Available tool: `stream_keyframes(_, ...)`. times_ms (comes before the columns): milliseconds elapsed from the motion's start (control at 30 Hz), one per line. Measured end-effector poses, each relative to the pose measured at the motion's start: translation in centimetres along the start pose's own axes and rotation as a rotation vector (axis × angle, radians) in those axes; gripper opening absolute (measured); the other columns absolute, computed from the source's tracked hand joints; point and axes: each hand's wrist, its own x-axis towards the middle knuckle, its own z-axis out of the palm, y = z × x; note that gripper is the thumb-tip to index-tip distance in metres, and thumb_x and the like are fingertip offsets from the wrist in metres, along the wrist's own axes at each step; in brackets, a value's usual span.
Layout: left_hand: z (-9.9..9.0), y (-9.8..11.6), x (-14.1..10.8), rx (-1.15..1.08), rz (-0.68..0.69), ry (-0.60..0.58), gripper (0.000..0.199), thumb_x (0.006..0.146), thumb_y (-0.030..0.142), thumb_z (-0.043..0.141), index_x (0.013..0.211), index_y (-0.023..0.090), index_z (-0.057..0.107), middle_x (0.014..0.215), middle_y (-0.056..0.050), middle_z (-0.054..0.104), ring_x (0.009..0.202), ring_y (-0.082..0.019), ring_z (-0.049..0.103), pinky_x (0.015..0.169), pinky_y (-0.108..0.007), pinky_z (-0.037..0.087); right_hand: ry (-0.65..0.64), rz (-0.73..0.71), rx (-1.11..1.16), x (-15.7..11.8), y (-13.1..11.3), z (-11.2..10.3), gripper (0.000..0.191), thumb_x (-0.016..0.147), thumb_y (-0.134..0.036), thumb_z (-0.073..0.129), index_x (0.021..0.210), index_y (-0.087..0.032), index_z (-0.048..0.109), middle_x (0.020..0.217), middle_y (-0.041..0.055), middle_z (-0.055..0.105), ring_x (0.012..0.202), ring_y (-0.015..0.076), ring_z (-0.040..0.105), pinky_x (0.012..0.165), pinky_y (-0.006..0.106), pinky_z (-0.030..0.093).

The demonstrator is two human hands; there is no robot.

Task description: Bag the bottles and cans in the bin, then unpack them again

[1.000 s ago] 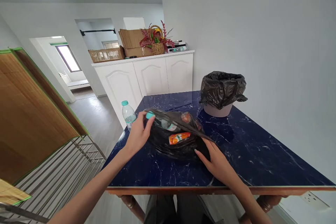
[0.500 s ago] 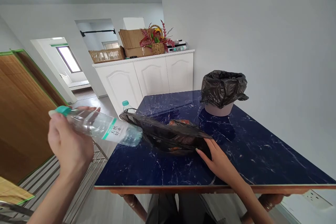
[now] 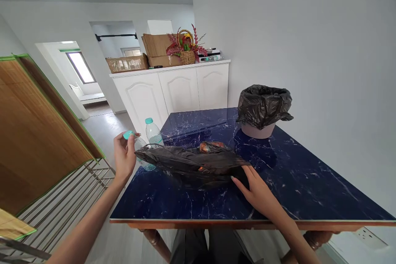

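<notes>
Black plastic bag (image 3: 185, 165) lies slumped across the near middle of the glossy, dark blue, white-veined table (image 3: 309, 185), its thin film crinkled into long folds. Part of a shiny orange-red item (image 3: 213, 147) shows at its far edge. The right hand (image 3: 258, 187) pinches the bag's right edge, fingers over the film and thumb on the near side.

The left hand (image 3: 124, 154) is closed narrowly around the ribbed teal cap of the tilted bottle (image 3: 145, 166), clear, smooth plastic, partly hidden by the bag's left end. Just beside it, the upright bottle (image 3: 154, 133) has the same rounded shoulders and teal cap, so 2 clear bottles are at the table's left side.

Well apart, at the far right, sits the round, pale bin (image 3: 258, 131), draped in a wrinkled black liner (image 3: 262, 109). Beyond the table, the white cabinet (image 3: 181, 90) shows 3 arched panels beneath cardboard boxes (image 3: 157, 49) and a coarsely woven basket (image 3: 187, 57) of red foliage.
</notes>
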Motion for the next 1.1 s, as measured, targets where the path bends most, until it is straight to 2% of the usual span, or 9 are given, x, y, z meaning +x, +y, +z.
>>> stream_keyframes(333, 0.4, 0.0, 0.6, 0.061, 0.029, 0.040, 0.058, 0.086, 0.058, 0.078, 0.120, 0.018, 0.054, 0.131, -0.017, 0.067, 0.128, -0.031, 0.067, 0.112, -0.052, 0.054, 0.023, -0.014, -0.024, 0.1, -0.1, -0.2, 0.045, 0.111, -0.054, 0.046, 0.148, -0.029, 0.047, 0.145, 0.0140, 0.061, 0.137, 0.0345, 0.061, 0.107, 0.050, 0.058)
stream_keyframes(433, -0.3, 3.4, 0.4, 0.079, 0.147, 0.225, 0.048, 0.094, 0.050, 0.072, 0.123, 0.019, 0.050, 0.140, -0.016, 0.057, 0.138, -0.027, 0.057, 0.123, -0.051, 0.043, 0.040, -0.029, -0.021, 0.1, -0.2, -0.3, 0.047, 0.111, -0.054, 0.046, 0.152, -0.030, 0.045, 0.149, 0.0151, 0.057, 0.139, 0.0345, 0.060, 0.107, 0.050, 0.059)
stream_keyframes(533, -0.8, 9.4, -0.7, 0.002, 0.384, 0.310, 0.017, 0.103, 0.036, 0.061, 0.110, 0.022, 0.056, 0.108, -0.005, 0.065, 0.104, -0.020, 0.068, 0.103, -0.045, 0.056, 0.052, -0.042, -0.028, 0.0, -0.1, -0.2, 0.050, 0.111, -0.055, 0.047, 0.154, -0.029, 0.045, 0.150, 0.0157, 0.057, 0.139, 0.0348, 0.061, 0.106, 0.049, 0.060)
stream_keyframes(567, -0.8, 11.5, -1.4, -0.032, 0.459, 0.207, 0.009, 0.105, 0.032, 0.057, 0.107, 0.023, 0.058, 0.094, -0.001, 0.065, 0.090, -0.018, 0.069, 0.093, -0.041, 0.059, 0.054, -0.044, -0.034, 0.0, 0.0, -0.2, 0.052, 0.111, -0.055, 0.048, 0.155, -0.029, 0.045, 0.150, 0.0161, 0.057, 0.139, 0.0352, 0.061, 0.106, 0.049, 0.060)
stream_keyframes(633, -0.4, 15.4, -3.2, 0.010, 0.590, -0.259, 0.014, 0.108, 0.024, 0.049, 0.106, 0.025, 0.063, 0.083, 0.001, 0.068, 0.078, -0.016, 0.070, 0.077, -0.033, 0.059, 0.049, -0.049, -0.046, -0.1, 0.2, -0.1, 0.055, 0.110, -0.057, 0.049, 0.157, -0.028, 0.044, 0.152, 0.0168, 0.058, 0.139, 0.0358, 0.062, 0.105, 0.049, 0.061)
stream_keyframes(700, 0.7, 17.5, -5.1, 0.164, 0.694, -0.775, 0.016, 0.108, 0.021, 0.052, 0.112, 0.025, 0.068, 0.098, -0.003, 0.076, 0.090, -0.018, 0.074, 0.082, -0.033, 0.061, 0.061, -0.068, -0.062, -0.1, 0.2, -0.1, 0.058, 0.109, -0.058, 0.050, 0.157, -0.027, 0.045, 0.153, 0.0176, 0.059, 0.139, 0.0368, 0.062, 0.105, 0.050, 0.061)
stream_keyframes(767, 2.1, 17.4, -6.9, 0.315, 0.687, -1.029, 0.022, 0.110, 0.023, 0.050, 0.123, 0.024, 0.068, 0.116, -0.007, 0.078, 0.107, -0.022, 0.074, 0.096, -0.038, 0.061, 0.098, -0.107, -0.080, -0.1, 0.1, -0.3, 0.056, 0.109, -0.058, 0.052, 0.155, -0.026, 0.048, 0.150, 0.0173, 0.063, 0.139, 0.0375, 0.062, 0.108, 0.054, 0.059)
stream_keyframes(933, 5.9, 11.5, -8.7, 0.488, 0.658, -1.062, 0.041, 0.106, 0.010, 0.044, 0.140, 0.022, 0.063, 0.145, -0.010, 0.069, 0.141, -0.029, 0.060, 0.121, -0.054, 0.047, 0.152, -0.192, -0.054, 0.0, -0.6, -0.9, 0.039, 0.110, -0.045, 0.053, 0.145, -0.029, 0.056, 0.136, 0.0100, 0.073, 0.135, 0.0321, 0.064, 0.113, 0.052, 0.055)
stream_keyframes(1100, 8.6, 8.7, -8.2, 0.440, 0.471, -1.101, 0.026, 0.108, 0.022, 0.051, 0.127, 0.022, 0.070, 0.133, -0.010, 0.074, 0.134, -0.030, 0.062, 0.121, -0.055, 0.044, 0.076, -0.147, -0.034, 0.1, -0.7, -1.2, 0.040, 0.111, -0.044, 0.049, 0.147, -0.028, 0.057, 0.100, 0.0052, 0.080, 0.118, 0.0312, 0.072, 0.110, 0.055, 0.054)
